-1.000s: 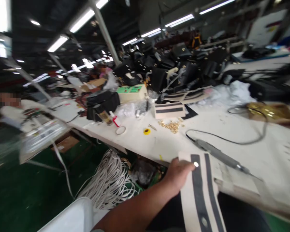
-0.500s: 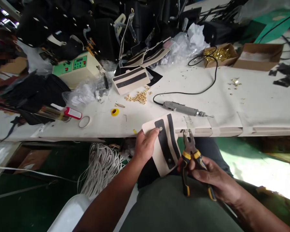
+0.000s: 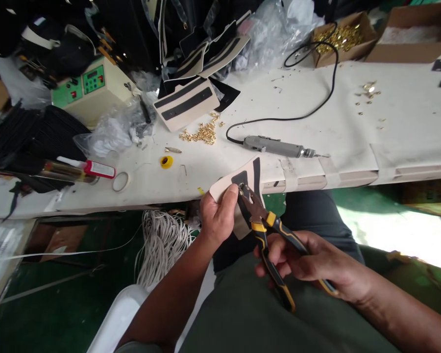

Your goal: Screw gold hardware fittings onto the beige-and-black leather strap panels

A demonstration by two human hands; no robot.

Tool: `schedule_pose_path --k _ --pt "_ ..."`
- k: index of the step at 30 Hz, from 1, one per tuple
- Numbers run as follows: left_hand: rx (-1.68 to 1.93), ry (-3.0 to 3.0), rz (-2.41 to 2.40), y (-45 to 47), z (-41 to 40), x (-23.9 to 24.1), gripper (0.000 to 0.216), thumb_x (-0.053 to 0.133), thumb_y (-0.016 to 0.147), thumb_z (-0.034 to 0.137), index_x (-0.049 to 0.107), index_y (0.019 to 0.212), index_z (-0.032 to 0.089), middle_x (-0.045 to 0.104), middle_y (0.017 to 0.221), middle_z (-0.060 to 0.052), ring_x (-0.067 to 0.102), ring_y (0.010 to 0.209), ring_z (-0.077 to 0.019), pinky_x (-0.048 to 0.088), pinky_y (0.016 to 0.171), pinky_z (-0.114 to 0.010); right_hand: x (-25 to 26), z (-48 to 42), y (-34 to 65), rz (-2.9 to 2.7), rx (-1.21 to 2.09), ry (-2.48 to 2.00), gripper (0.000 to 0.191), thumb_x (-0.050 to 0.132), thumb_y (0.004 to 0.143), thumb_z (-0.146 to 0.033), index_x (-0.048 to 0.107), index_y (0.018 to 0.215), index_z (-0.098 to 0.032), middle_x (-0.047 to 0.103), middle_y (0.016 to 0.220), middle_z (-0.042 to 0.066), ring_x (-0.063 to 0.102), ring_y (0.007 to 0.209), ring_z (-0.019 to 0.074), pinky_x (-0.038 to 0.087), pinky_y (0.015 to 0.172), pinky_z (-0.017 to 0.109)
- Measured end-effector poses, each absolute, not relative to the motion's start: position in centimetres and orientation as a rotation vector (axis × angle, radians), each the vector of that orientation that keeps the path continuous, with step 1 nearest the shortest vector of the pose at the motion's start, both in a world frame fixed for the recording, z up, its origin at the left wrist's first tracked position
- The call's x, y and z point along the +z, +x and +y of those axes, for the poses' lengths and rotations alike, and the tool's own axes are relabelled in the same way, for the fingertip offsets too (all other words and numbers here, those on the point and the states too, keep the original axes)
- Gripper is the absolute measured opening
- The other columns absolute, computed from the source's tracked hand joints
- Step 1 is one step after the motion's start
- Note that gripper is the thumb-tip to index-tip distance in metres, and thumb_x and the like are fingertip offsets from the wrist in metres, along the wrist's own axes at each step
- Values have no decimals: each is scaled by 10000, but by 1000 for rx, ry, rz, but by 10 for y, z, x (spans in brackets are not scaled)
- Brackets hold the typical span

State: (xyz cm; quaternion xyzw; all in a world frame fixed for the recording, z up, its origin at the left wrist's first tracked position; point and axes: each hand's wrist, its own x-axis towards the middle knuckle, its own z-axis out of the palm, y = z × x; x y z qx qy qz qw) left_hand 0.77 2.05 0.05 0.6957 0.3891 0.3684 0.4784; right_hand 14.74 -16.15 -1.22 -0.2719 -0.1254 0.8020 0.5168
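Note:
My left hand (image 3: 219,214) pinches the left edge of a beige panel with black strips (image 3: 225,185), its thumb on the upper face. The panel is held just in front of the table edge. In my right hand (image 3: 308,255) are black-and-yellow pliers (image 3: 259,218), their handles spread apart. The pliers' jaws reach onto the black strip beside my left thumb, over a small metal stud. Whether the jaws grip the stud, I cannot tell. The pliers cover part of the panel.
On the white table (image 3: 213,169) lie a grey electric screwdriver (image 3: 274,146) with a black cable, a pile of gold fittings (image 3: 202,133), yellow tape (image 3: 166,162) and a red-labelled bottle (image 3: 100,169). Similar panels (image 3: 187,104) are stacked behind. A box of gold parts (image 3: 341,39) stands at the back right.
The pliers have moved left and up, from beside the panel onto its stud. The panel has tilted, and my left hand still holds it. The camera view has shifted.

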Motion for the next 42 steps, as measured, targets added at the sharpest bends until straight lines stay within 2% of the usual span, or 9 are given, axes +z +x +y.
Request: schedule_pose_path --k 4,10,13,16,28,34,37,39,42 --pt "937 1686 988 8 20 0 417 630 998 520 813 994 146 815 928 -84 749 930 -240 589 889 -307 -8 -158 143 -149 1953 -487 260 740 767 -168 771 1024 -155 754 1213 161 747 1119 347 628 894 448" --pt "957 1705 986 5 20 -2 406 652 982 531 809 961 157 816 963 -80 752 948 -236 581 910 -300 -8 -157 144 -50 1980 -381 255 715 763 -153 780 1009 -136 756 1097 134 780 1032 333 678 793 426" --pt "970 1717 1020 1 18 -4 371 680 971 514 808 1019 169 818 1027 -88 754 1019 -252 581 945 -311 -8 -159 145 -56 1966 -356 260 727 780 -183 780 1028 -125 746 1054 127 784 1014 342 683 765 424" --pt "972 1739 1001 -4 14 -7 311 689 980 463 812 1060 188 817 1083 -90 751 1067 -255 572 986 -320 -8 -161 144 -56 1946 -333 230 728 794 -199 782 1007 -130 740 1112 134 786 1007 345 678 765 429" --pt "992 1724 1101 -11 -7 -8 366 663 979 505 824 1044 183 826 1069 -94 768 1052 -273 595 986 -343 -8 -170 129 -9 1933 -302 228 768 761 -264 787 942 -127 708 972 107 779 984 363 649 786 432" --pt "975 1704 1103 -12 -15 -7 413 646 984 536 822 1008 163 823 1015 -104 759 1087 -290 600 979 -342 -9 -178 121 34 1938 -252 231 777 801 -292 782 979 -146 712 1110 134 770 1023 365 648 800 443" --pt "968 1698 1086 -12 -20 -6 409 636 997 523 822 1031 160 820 1036 -109 754 1104 -290 589 1011 -348 -8 -182 118 39 1923 -247 227 778 841 -307 776 1001 -146 691 1150 138 762 1016 341 643 790 426" --pt "966 1694 1076 -13 -23 -6 386 635 1005 500 822 1047 164 819 1057 -104 755 1108 -283 583 1022 -342 -6 -184 117 51 1924 -252 213 770 876 -319 775 1006 -151 670 1248 153 758 1022 322 639 796 409" --pt "963 1684 1082 -14 -26 -7 367 633 1012 486 823 1056 174 818 1077 -97 758 1106 -272 580 1024 -328 -5 -186 115 53 1935 -247 205 754 904 -329 771 1006 -152 652 1332 178 748 1066 328 633 818 406"
